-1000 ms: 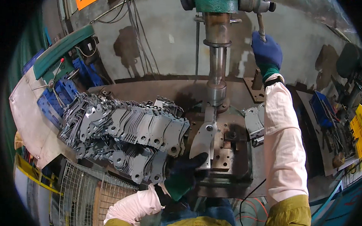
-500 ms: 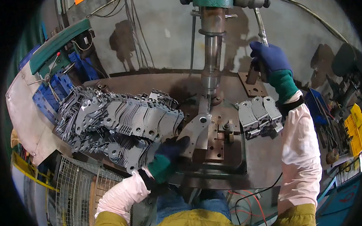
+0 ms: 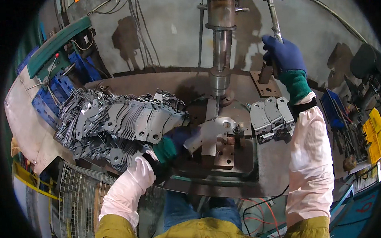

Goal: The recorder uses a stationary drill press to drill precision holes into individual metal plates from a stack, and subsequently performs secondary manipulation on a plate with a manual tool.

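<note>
My left hand (image 3: pixel 180 139), in a blue glove with a green cuff, closes on one end of a flat grey metal bracket (image 3: pixel 211 130). Motion blurs both fingers and part. The bracket's holed end lies beside a small post on the steel fixture (image 3: pixel 225 159), below the press ram (image 3: pixel 221 57); whether it touches is unclear. Up at the right, my right hand (image 3: pixel 287 57), gloved alike, is wrapped round the press's lever (image 3: pixel 275 22). A thin upright-looking metal strip (image 3: pixel 209 145) shows partly under the bracket.
Left of the fixture lies a large pile of similar brackets (image 3: pixel 129 119). A smaller stack of bent brackets (image 3: pixel 267 115) sits to its right. Behind that stands a steel plate with a post (image 3: pixel 265 86). A yellow bin (image 3: pixel 374 131) is far right; a wire basket (image 3: pixel 76 194) stands lower left.
The bracket in my left hand has swung from steeply slanted to nearly level, its holed end moving right toward the small post. My right hand stays on the lever. The whole view has shifted slightly.
</note>
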A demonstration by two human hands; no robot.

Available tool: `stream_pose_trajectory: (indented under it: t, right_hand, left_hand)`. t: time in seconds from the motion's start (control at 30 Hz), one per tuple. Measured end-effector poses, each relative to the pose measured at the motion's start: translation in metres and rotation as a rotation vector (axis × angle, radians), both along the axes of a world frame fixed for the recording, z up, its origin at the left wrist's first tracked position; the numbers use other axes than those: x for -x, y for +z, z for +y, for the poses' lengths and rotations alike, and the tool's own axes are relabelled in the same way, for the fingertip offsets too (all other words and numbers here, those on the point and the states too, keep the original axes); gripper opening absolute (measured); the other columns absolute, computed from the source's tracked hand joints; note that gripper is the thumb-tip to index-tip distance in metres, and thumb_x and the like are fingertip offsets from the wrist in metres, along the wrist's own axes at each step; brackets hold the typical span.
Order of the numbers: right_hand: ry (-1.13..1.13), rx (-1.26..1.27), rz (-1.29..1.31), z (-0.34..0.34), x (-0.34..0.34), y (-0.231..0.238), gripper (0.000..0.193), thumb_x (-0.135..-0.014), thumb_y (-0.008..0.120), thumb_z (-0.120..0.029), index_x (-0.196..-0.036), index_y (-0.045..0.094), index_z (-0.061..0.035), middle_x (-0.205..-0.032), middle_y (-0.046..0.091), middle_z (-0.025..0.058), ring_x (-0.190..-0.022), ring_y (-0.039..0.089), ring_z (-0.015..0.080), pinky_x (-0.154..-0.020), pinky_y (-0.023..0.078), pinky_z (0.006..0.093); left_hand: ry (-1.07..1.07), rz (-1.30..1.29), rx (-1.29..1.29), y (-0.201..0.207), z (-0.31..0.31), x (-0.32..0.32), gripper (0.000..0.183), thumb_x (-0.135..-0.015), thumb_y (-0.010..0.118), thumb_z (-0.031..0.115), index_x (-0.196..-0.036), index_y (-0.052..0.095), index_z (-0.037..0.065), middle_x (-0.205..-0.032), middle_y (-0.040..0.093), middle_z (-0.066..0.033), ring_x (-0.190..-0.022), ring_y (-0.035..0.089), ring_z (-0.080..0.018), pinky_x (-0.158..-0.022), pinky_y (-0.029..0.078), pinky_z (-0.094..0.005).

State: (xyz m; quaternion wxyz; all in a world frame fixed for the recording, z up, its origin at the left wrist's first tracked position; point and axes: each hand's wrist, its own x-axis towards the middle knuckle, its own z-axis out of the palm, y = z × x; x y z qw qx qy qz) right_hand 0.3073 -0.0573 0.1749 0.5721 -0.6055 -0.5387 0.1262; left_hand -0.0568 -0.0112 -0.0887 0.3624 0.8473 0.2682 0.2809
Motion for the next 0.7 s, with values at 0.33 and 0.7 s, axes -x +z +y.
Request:
stream_pose_trajectory:
  t: [0.33,0.7]
  right_hand:
    - [-0.071,-0.026,-0.071,0.01,0.0,-0.001,0.057,-0.089,0.06,-0.057,-0.099,0.07,-0.0019,-0.075,0.071,0.0091,-0.067,0.069,0.0182,-0.067,0.053,0.0338]
    - [-0.138,-0.043,-0.127,0.023,-0.007,-0.006,0.058,-0.09,0.057,-0.06,-0.094,0.071,-0.0046,-0.076,0.072,0.0089,-0.07,0.07,0.0222,-0.07,0.053,0.0375]
  left_hand:
    - [-0.078,0.229,-0.127,0.006,0.036,0.0,0.051,-0.091,0.074,0.027,-0.136,0.061,0.006,-0.12,0.069,-0.0195,-0.109,0.067,-0.0364,-0.093,0.054,-0.0422]
    - [-0.207,0.05,-0.305,-0.012,0.067,-0.018,0.033,-0.093,0.065,0.017,-0.125,0.066,0.009,-0.112,0.069,-0.0157,-0.103,0.066,-0.0355,-0.088,0.055,-0.0417]
